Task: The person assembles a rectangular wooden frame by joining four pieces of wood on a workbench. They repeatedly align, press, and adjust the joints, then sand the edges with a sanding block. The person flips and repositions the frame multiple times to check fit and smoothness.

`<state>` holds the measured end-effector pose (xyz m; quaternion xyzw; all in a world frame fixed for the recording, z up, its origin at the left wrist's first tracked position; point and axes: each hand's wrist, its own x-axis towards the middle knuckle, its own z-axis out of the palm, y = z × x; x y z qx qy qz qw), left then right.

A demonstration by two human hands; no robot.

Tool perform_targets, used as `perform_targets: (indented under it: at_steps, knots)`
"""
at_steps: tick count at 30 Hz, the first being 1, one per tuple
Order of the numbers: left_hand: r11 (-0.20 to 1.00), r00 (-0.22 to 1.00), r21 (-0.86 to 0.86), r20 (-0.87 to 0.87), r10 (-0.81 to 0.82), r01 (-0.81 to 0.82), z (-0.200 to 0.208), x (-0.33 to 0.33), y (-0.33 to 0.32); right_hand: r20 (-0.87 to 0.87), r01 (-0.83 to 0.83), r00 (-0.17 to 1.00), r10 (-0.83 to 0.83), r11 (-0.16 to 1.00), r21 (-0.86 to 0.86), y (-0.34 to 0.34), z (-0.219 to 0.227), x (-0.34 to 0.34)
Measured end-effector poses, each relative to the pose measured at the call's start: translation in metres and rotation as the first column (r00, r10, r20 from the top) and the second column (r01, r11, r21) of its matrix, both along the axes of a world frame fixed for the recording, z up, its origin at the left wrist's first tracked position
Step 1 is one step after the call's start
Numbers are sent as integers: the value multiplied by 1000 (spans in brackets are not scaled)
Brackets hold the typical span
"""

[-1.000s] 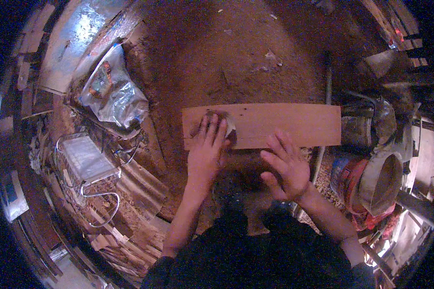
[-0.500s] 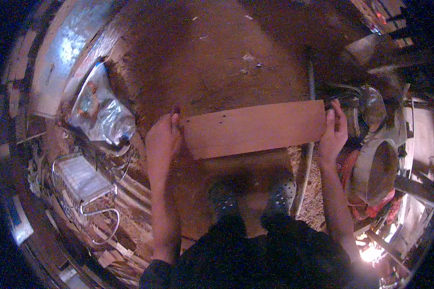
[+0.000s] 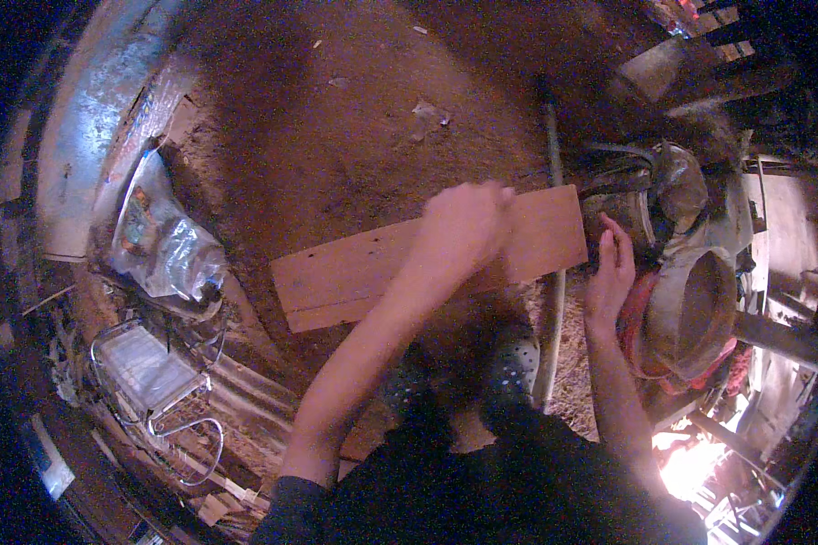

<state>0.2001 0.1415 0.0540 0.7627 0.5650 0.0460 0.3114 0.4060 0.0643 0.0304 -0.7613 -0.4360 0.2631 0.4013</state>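
The left hand (image 3: 462, 227) lies across the wooden board (image 3: 354, 272), fingers curled over its far edge; motion blur hides whether it grips. The right hand (image 3: 612, 268) is released, fingers spread, just beside the board's right end. The board lies flat on the dirt floor (image 3: 336, 136), above the dark shoes (image 3: 509, 363) beneath both hands.

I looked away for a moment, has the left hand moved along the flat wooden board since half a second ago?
Yes. The left hand left the board's left end and now lies right of the middle of the flat wooden board, nearer the right hand.
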Motion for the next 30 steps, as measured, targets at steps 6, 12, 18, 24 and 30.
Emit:
perform_targets:
  at_steps: [6,12,18,24,30]
  knots:
    - [992,942,26,311,-126,124,1,80,29,0,-27,1000,27,990,140,-12,10,3]
    - [804,919,509,58,-389,308,-9,96,-25,-196,84,980,-10,924,372,-13,22,11]
    - [845,896,444,176,-408,298,-26,47,-49,196,-375,925,326,867,329,-14,29,-7]
    - [964,887,128,379,-263,231,21,-32,-81,297,-762,589,752,639,-106,-10,24,-21]
    - [801,821,243,337,460,-548,7,-160,-86,505,-596,635,585,787,-162,-8,10,-29]
